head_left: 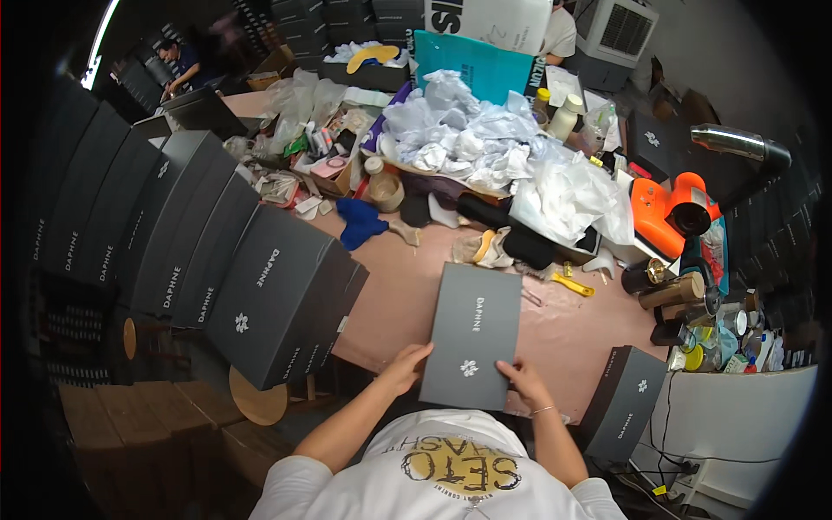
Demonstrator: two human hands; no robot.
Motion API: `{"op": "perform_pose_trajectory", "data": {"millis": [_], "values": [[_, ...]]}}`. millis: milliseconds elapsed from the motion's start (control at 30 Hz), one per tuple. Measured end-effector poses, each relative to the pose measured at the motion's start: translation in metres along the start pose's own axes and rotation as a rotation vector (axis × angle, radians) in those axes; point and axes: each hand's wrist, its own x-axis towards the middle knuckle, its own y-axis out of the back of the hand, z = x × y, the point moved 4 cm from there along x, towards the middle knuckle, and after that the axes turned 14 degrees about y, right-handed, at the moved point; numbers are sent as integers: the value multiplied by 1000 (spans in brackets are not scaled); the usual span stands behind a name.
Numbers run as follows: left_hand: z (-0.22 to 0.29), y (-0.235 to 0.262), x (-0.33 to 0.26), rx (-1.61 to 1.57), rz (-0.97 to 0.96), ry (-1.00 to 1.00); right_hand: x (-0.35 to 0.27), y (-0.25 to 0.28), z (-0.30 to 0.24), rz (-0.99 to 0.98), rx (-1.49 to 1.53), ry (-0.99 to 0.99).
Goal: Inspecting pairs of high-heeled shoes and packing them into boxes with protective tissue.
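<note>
The grey rectangular cardboard box [472, 338], pinched between your left hand [406, 369] and right hand [526, 386], could tilt if either grip loosens.

White short-sleeved fabric T-shirt [425, 501]; rounded yellow print [462, 472] across it, bold dark lettering over. Thin, pale bracelet [542, 409], right wrist [538, 401]. Forearms [342, 420] bare.

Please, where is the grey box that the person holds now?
In the head view, the grey box is below and just right of centre, between the left hand and the right hand, at the near edge of the pink table.
</note>
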Motion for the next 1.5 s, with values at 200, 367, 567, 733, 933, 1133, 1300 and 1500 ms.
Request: {"op": "perform_pose_trajectory", "data": {"millis": [200, 367, 567, 733, 933, 1133, 1300, 1500], "values": [[18, -4, -22, 478, 195, -496, -46, -8, -102, 173, 609, 141], [89, 21, -98, 784, 442, -941, -56, -163, -155, -237, 71, 129], [84, -26, -95, 1066, 185, -867, -41, -74, -147, 448, -1137, 646], [0, -85, -67, 1433, -313, -374, -20, -28, -88, 352, -895, 588], [-75, -114, -23, 1642, -532, -326, -30, -69, -157, 285, -351, 733], [-49, -101, 0, 1335, 204, -813, -82, -163, -219, -198, -591, 1182], [14, 58, 16, -33, 567, -448, -44, -68, -132, 274, -681, 843], [19, -23, -12, 223, 54, -635, 5, -113, -95, 135, -1107, 724]]}}
